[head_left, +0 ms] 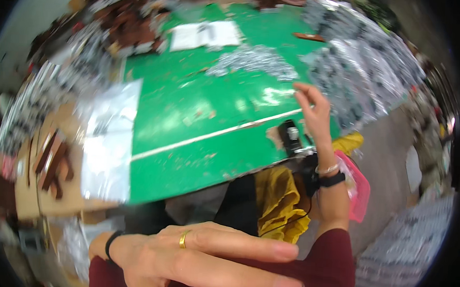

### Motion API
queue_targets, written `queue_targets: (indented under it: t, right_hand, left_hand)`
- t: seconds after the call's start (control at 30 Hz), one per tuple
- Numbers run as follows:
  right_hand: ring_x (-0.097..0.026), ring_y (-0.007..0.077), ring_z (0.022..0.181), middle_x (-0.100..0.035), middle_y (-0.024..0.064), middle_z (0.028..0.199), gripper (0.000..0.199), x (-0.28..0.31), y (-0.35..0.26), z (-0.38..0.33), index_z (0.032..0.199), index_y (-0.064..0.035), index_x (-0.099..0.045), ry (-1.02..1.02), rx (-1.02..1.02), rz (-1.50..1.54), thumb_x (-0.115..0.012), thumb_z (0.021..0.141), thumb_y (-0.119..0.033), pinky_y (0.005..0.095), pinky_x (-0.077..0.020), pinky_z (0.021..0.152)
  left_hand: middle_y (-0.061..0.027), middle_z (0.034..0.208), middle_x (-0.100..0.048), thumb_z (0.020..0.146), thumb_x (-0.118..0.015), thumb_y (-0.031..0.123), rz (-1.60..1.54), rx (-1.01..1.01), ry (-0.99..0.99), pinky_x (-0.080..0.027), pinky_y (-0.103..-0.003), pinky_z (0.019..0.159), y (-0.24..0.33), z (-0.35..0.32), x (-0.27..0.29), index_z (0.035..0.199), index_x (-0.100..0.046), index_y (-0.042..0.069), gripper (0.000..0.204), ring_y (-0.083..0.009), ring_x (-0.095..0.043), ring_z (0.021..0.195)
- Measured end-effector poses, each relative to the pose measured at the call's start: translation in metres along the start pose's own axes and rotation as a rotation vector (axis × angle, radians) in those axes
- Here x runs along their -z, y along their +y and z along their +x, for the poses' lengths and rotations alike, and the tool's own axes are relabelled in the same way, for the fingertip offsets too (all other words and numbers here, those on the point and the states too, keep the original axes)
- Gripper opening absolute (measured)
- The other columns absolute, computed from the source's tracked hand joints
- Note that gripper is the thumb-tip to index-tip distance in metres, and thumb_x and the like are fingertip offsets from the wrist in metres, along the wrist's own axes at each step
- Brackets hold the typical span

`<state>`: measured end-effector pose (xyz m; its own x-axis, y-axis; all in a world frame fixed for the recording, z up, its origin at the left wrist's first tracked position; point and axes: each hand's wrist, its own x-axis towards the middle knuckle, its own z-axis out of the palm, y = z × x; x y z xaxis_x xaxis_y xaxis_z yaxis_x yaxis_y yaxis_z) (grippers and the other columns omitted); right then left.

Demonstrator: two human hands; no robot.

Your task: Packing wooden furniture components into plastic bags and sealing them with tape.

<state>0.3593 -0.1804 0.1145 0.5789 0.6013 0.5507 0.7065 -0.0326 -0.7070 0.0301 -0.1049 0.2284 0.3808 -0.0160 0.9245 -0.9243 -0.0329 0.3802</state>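
My right hand is raised over the right edge of the green table, fingers apart and empty, with its fingertips close to a big heap of silver foil packets. A bracelet and a black band sit on that wrist. A small black device stands at the table edge just left of the wrist. My left hand lies flat in the foreground below the table, fingers stretched to the right, holding nothing. It wears a gold ring and a black wristband. The picture is blurred.
A smaller pile of silver packets and white open papers lie at the table's far side. Clear plastic bags cover the left edge, beside a cardboard box with brown pieces. Yellow cloth and a pink bag are below the table.
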Motion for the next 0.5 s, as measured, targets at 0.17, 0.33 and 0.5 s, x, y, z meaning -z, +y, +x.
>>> queue_targets:
  t: [0.17,0.33,0.5]
  right_hand:
    - [-0.069,0.0167,0.089,-0.074,0.0099,0.099,0.020,-0.144,-0.052,-0.080,0.109,0.0010,-0.072,-0.475,0.030,0.310,-0.067,0.093,-0.011,0.0298,-0.0528,0.081]
    - [-0.068,0.0157,0.091,-0.072,0.0099,0.103,0.022,-0.218,-0.106,-0.130,0.115,0.0041,-0.068,-0.726,-0.179,0.556,-0.061,0.099,-0.009,0.0280,-0.0526,0.084]
    - [-0.069,0.0162,0.090,-0.074,0.0116,0.101,0.021,-0.255,-0.139,-0.143,0.113,0.0044,-0.070,-0.929,-0.111,0.562,-0.061,0.097,-0.008,0.0284,-0.0539,0.081]
  left_hand:
    - [-0.0189,0.121,-0.061,0.094,-0.070,0.030,0.305,0.210,0.154,-0.055,-0.046,0.095,0.105,-0.042,0.004,0.114,-0.070,0.022,0.021,-0.0437,-0.060,0.112]
    - [-0.0078,0.083,-0.070,0.091,-0.068,0.014,0.674,0.879,0.287,-0.052,-0.032,0.072,0.231,-0.111,0.033,0.076,-0.067,0.004,0.018,-0.0191,-0.065,0.073]
    - [-0.0025,0.087,-0.067,0.096,-0.062,0.011,1.589,1.174,1.249,-0.050,-0.024,0.074,0.422,-0.272,0.094,0.111,-0.066,0.002,0.018,-0.0090,-0.061,0.079]
